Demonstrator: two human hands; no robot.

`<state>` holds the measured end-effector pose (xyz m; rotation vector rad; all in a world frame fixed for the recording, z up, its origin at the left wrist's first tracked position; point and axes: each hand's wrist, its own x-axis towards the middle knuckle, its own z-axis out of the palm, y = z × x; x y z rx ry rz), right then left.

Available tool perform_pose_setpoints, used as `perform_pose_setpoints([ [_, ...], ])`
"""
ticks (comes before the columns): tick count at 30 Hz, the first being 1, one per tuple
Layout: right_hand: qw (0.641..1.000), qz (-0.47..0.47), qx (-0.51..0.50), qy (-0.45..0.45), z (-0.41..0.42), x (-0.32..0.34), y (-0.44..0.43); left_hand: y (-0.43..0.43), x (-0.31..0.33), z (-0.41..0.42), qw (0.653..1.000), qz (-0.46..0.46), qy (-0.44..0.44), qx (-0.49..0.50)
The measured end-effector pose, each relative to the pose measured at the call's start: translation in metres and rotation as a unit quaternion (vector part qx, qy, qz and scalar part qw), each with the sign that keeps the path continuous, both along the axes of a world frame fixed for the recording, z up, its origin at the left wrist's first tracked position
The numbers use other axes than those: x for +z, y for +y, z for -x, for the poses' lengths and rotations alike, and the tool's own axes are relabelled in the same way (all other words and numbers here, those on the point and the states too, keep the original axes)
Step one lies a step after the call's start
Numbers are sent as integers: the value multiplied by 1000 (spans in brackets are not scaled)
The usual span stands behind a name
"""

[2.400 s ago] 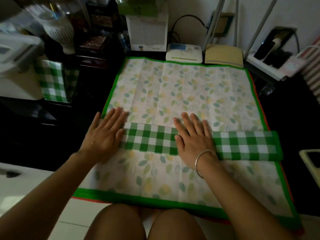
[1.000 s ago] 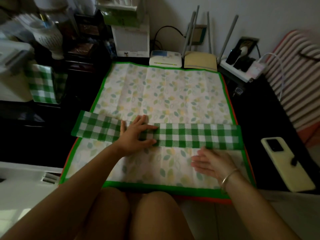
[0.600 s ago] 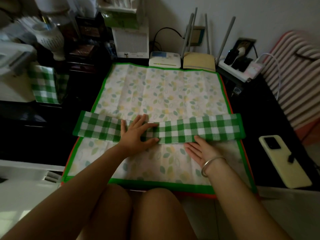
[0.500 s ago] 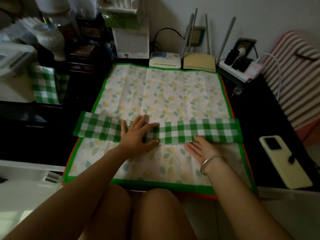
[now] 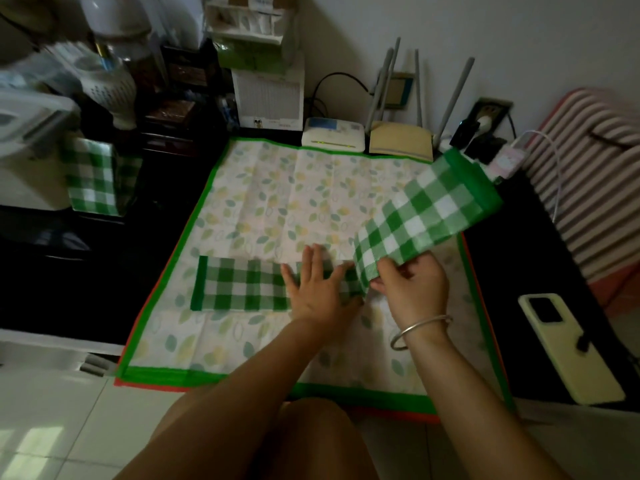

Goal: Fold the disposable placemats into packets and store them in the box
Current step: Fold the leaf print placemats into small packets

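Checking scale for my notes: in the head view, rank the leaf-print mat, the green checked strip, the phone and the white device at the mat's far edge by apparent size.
1. Leaf-print mat, largest by far.
2. Green checked strip, part lifted.
3. Phone.
4. White device, though it sits farther away, so this last pair is unsure.

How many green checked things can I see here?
2: a folded checked strip on the leaf-print mat, its right end lifted by the right hand; a checked box at far left.
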<state>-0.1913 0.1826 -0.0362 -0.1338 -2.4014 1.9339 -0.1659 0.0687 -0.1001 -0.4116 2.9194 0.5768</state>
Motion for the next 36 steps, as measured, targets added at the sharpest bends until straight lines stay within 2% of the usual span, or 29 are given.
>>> perform_pose_setpoints([
  [2,987,-132,7,88,-3,1,-9,-3,0,-1,998,-46,45,28],
  [4,961,-225,9,161,-8,3,-19,-14,4,-1,973,-162,139,89],
  [6,939,-281,35,196,-13,1,-31,-31,13,-3,920,-275,230,158],
  [7,928,-305,55,209,-15,-3,-39,-40,17,-5,893,-321,248,197],
  [11,853,-424,144,268,-23,-28,-62,-82,28,-22,759,-516,212,337],
  [12,839,-448,158,266,-26,-34,-67,-96,28,-32,751,-523,211,343],
  [15,811,-490,178,265,-28,-47,-76,-133,24,-63,830,-404,213,320],
  [16,801,-503,184,267,-28,-49,-78,-142,24,-72,835,-390,209,328],
  [17,790,-515,191,273,-27,-52,-80,-151,22,-80,831,-387,197,348],
  [20,774,-531,202,280,-27,-58,-82,-161,27,-95,770,-468,159,402],
  [22,776,-524,204,285,-27,-60,-80,-161,33,-98,759,-494,135,401],
  [26,783,-497,237,288,-26,-59,-70,-156,37,-98,812,-441,109,367],
  [29,790,-457,282,296,-20,-57,-63,-154,33,-99,832,-402,117,365],
  [33,855,-361,262,266,-1,-53,-62,-156,23,-100,852,-356,100,369],
  [34,857,-363,252,265,6,-55,-62,-157,21,-99,856,-349,99,367],
  [36,825,-423,290,236,21,-62,-61,-158,20,-98,862,-339,101,362],
])
